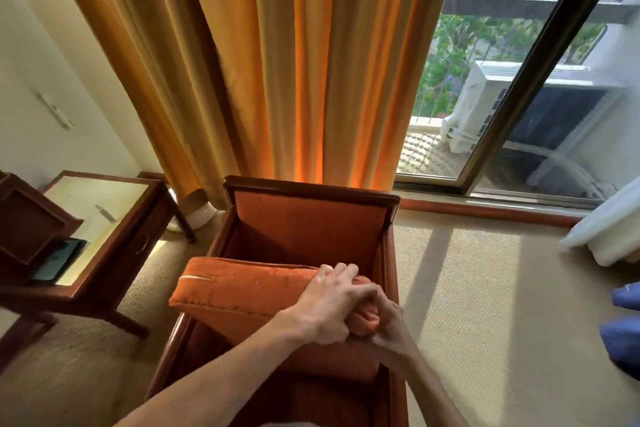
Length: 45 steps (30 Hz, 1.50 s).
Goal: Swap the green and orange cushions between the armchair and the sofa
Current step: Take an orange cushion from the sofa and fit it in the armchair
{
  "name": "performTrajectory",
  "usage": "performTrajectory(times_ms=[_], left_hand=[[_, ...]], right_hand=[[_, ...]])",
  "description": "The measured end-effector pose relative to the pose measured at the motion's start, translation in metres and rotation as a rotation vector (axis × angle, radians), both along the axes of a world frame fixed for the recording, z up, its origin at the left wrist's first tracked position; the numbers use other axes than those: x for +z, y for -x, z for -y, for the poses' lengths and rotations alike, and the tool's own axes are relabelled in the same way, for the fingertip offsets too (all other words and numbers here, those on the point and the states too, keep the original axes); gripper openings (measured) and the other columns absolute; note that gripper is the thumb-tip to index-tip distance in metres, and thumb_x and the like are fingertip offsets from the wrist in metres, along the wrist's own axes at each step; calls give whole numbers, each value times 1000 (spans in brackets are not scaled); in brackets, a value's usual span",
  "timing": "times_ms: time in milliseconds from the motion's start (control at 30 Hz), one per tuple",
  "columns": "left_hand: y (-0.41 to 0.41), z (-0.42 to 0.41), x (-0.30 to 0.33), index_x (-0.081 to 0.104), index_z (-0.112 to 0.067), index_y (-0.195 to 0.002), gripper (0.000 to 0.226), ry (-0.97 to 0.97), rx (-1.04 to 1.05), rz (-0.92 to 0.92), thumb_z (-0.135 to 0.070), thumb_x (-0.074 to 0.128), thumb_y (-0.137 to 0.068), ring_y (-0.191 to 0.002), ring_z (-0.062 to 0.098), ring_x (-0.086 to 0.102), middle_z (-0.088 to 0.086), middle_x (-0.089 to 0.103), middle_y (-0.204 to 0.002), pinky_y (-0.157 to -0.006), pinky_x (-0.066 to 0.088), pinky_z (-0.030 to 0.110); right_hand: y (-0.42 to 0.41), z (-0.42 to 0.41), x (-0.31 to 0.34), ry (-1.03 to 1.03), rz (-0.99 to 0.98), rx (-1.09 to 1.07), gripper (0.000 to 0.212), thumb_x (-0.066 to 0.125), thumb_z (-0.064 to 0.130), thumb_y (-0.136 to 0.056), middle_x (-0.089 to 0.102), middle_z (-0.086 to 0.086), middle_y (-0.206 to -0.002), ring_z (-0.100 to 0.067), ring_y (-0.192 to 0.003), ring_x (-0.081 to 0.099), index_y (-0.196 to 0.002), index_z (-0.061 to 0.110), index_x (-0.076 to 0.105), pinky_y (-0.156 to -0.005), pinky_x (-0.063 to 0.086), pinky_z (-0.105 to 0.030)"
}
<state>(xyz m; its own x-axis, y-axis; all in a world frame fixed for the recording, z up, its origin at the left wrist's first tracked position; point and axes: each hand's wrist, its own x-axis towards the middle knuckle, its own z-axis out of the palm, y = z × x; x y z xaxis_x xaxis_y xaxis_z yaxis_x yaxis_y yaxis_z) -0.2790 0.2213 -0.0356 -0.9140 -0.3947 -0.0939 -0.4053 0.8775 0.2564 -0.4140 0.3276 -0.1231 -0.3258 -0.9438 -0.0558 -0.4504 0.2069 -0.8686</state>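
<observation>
An orange cushion point(239, 295) with a white zip line hangs tilted over the seat of an orange armchair point(311, 222) with a dark wooden frame. My left hand point(329, 305) grips the cushion's right corner from above, fingers curled over its edge. Just beneath and to the right, my right hand point(388, 326) pinches the same bunched corner. No green cushion and no sofa are in view.
A wooden side table point(100, 215) with a glass top stands left of the armchair. Yellow curtains point(277, 62) hang behind it. A glass balcony door point(519, 80) is at the right. Beige carpet point(485, 305) spreads to the right, with blue objects point(623, 329) at the edge.
</observation>
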Motion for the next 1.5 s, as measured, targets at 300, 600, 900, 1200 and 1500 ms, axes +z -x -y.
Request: performTrajectory(times_ms=[300, 600, 900, 1200, 1500], left_hand=[[-280, 100, 43, 62, -35, -110, 65, -409, 515, -362, -30, 93, -54, -92, 15, 64, -10, 59, -109, -76, 56, 37], [-368, 145, 25, 63, -30, -107, 58, -578, 633, -528, 1, 86, -64, -88, 21, 68, -4, 62, -113, -72, 61, 42], [-350, 164, 58, 36, -44, -132, 87, -681, 624, -277, -4, 85, -73, -119, 18, 47, -13, 34, -133, -79, 59, 31], [-240, 121, 31, 17, -31, -155, 117, 182, 518, 319, -47, 88, -63, -151, 32, 12, 11, 23, -161, -113, -16, 66], [-229, 132, 27, 44, -36, -137, 98, 142, 447, -49, -52, 91, -52, -127, 16, 44, -9, 54, -128, -117, 14, 44]], right_hand=[[-176, 114, 50, 61, -388, 447, 103, 74, 56, -67, 40, 4, -146, -14, -135, 32, -150, 23, 22, -115, 22, -44], [-119, 121, 27, -102, -636, 366, 117, 65, 76, -52, 41, 10, -140, -15, -131, 37, -151, 28, 23, -112, 21, -34], [-97, 115, 22, -145, -603, 334, 74, 84, 53, -45, 40, 29, -96, -8, -93, 40, -101, 38, 38, -75, 29, -37], [-124, 124, 56, -146, -699, 406, 76, 81, 54, -58, 47, 17, -113, -11, -110, 43, -120, 28, 46, -91, 31, -35], [-96, 113, 106, -153, -644, 385, 60, 84, 41, -69, 40, 18, -104, -5, -95, 35, -113, 28, 46, -95, 31, -31]])
